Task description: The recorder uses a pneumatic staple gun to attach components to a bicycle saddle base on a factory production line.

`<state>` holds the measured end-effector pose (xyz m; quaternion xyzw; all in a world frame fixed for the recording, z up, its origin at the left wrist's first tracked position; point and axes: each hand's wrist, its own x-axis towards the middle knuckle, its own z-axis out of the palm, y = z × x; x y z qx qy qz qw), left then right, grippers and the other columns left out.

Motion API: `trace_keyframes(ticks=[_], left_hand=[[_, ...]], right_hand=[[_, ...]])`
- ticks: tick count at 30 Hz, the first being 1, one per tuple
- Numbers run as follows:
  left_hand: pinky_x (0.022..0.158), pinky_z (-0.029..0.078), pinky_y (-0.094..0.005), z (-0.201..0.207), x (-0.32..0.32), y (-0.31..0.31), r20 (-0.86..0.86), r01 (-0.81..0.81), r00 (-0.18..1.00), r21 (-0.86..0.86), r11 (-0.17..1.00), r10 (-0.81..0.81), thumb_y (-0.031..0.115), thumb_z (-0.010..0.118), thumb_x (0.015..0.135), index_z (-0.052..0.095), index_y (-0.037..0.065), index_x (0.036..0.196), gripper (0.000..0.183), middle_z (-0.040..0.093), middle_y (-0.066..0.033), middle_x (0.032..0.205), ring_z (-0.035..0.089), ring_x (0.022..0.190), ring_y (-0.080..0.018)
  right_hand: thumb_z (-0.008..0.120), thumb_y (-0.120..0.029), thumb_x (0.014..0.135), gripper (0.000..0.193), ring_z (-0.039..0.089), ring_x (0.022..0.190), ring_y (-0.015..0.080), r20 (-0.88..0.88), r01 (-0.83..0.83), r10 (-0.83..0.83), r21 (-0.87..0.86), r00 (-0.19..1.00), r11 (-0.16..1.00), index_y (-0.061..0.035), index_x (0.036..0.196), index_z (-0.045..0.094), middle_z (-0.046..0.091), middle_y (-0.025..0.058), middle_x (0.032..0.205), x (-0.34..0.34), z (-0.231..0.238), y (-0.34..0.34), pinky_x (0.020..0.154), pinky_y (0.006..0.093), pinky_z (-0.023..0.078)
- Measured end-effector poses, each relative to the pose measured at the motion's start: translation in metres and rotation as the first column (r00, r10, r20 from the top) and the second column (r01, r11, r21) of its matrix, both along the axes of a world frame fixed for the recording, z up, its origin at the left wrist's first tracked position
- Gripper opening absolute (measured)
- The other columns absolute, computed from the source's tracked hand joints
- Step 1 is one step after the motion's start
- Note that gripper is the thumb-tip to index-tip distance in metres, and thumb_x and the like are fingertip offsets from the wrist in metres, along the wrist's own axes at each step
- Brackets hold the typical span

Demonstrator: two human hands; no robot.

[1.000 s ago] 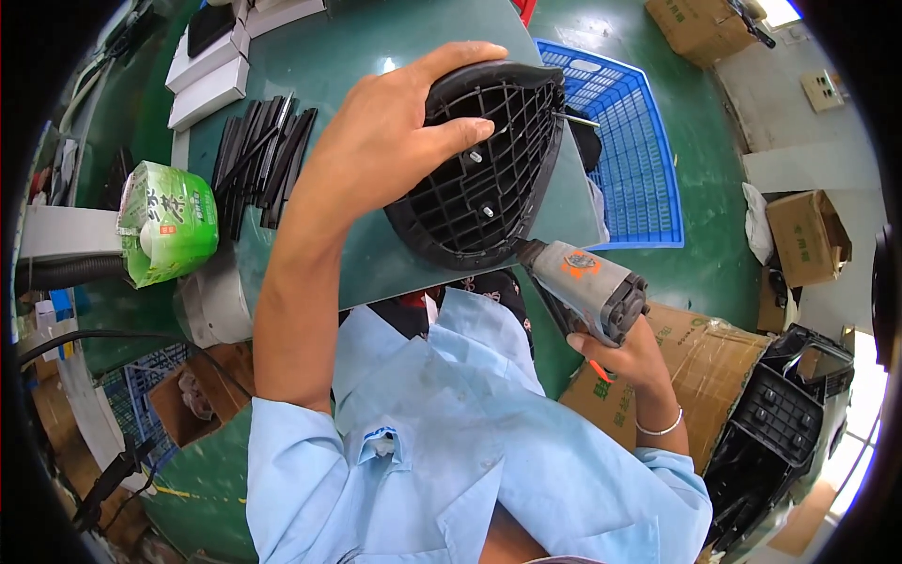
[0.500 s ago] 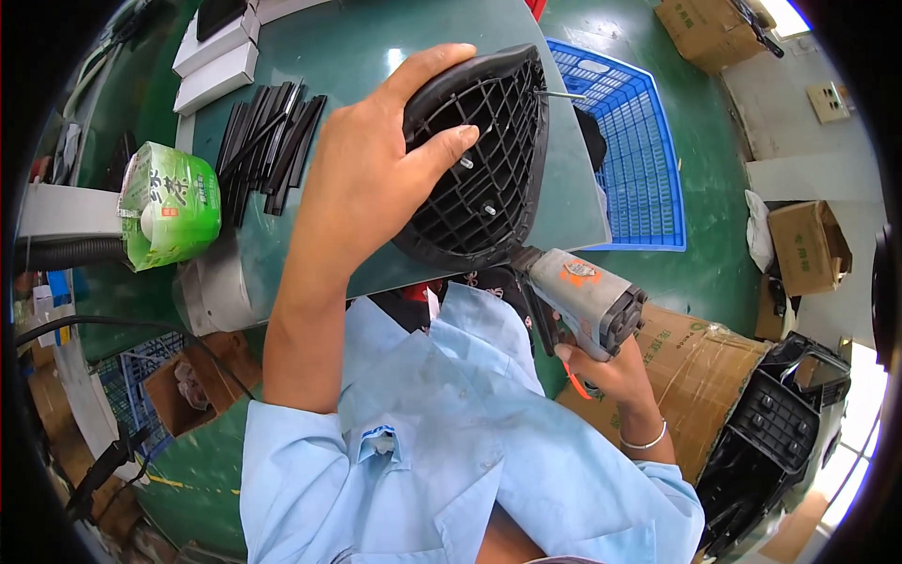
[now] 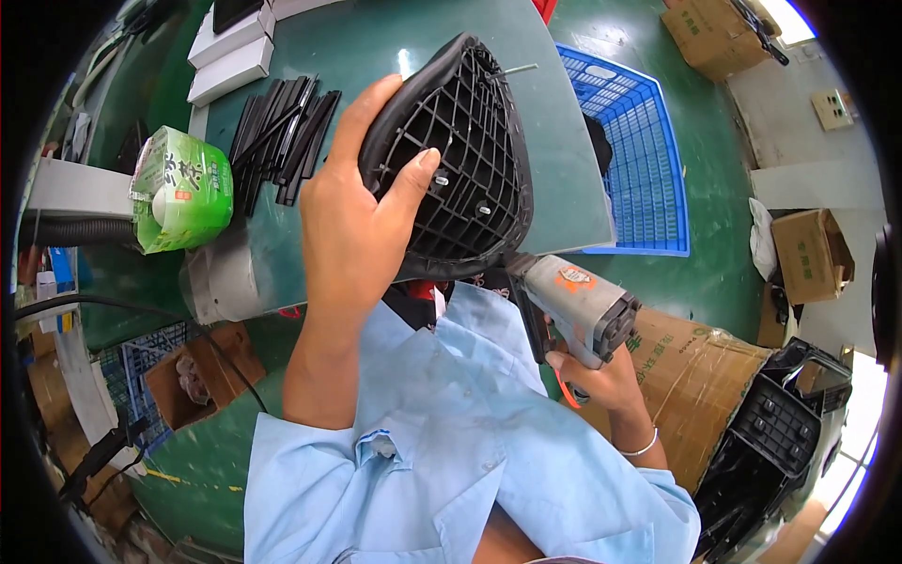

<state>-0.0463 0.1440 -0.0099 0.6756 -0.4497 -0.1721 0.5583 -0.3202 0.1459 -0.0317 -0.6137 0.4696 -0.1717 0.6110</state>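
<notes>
My left hand holds a black padded seat by its left edge, thumb on the ribbed side and fingers behind the rim. The seat is tilted, with its plastic lattice underside toward me. Two short metal studs stick out of the lattice, and a thin metal rod juts from near its top end. In my right hand is a grey staple gun, gripped by its handle. The gun's nose meets the seat's lower right rim; whether it presses there is hard to see.
A green workbench bears black strips and white boxes at left. A green packet sits by the bench's left edge. Beyond the right edge stands a blue basket. Cardboard boxes and black plastic parts lie right of me.
The seat has turned anticlockwise and shifted left, its top end now further left and higher. My left hand has moved with it. The staple gun stays at the lower rim, slightly further left.
</notes>
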Motion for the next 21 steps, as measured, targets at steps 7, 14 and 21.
trace_keyframes(ticks=[7, 14, 21], left_hand=[[0.080, 0.049, -0.0320, -0.013, -0.004, 0.019, 0.037, -0.072, 0.997, -0.069, 0.995, 0.075, 0.012, 0.068, 0.081, 0.049, 0.009, 0.128, 0.050, 0.064, -0.0152, 0.104, 0.064, 0.090, -0.0226], [0.086, 0.047, -0.0313, -0.020, -0.009, 0.031, 0.011, -0.156, 0.987, -0.156, 0.975, 0.160, 0.013, 0.066, 0.084, 0.047, 0.005, 0.129, 0.050, 0.059, -0.0159, 0.114, 0.060, 0.100, -0.0214], [0.089, 0.045, -0.0313, -0.026, -0.016, 0.045, -0.019, -0.225, 0.974, -0.178, 0.958, 0.225, 0.013, 0.065, 0.086, 0.044, 0.002, 0.131, 0.052, 0.056, -0.0161, 0.119, 0.057, 0.102, -0.0216]], right_hand=[[0.068, -0.002, 0.070, 0.055, 0.053, 0.076, 0.0112, -0.089, -0.167, 0.161, -0.055, 0.983, 0.984, 0.0015, 0.121, 0.048, 0.056, 0.0061, 0.099, -0.014, -0.006, 0.001, 0.063, 0.0260, 0.044], [0.069, -0.011, 0.072, 0.033, 0.051, 0.070, 0.0153, 0.045, -0.069, 0.070, -0.041, 0.996, 0.997, 0.0021, 0.099, 0.056, 0.056, 0.0039, 0.077, 0.010, 0.003, 0.008, 0.066, 0.0290, 0.042], [0.070, -0.008, 0.070, 0.040, 0.052, 0.066, 0.0124, -0.006, -0.143, 0.143, -0.038, 0.990, 0.989, 0.0019, 0.106, 0.054, 0.056, 0.0048, 0.080, 0.003, 0.002, 0.011, 0.060, 0.0263, 0.042]])
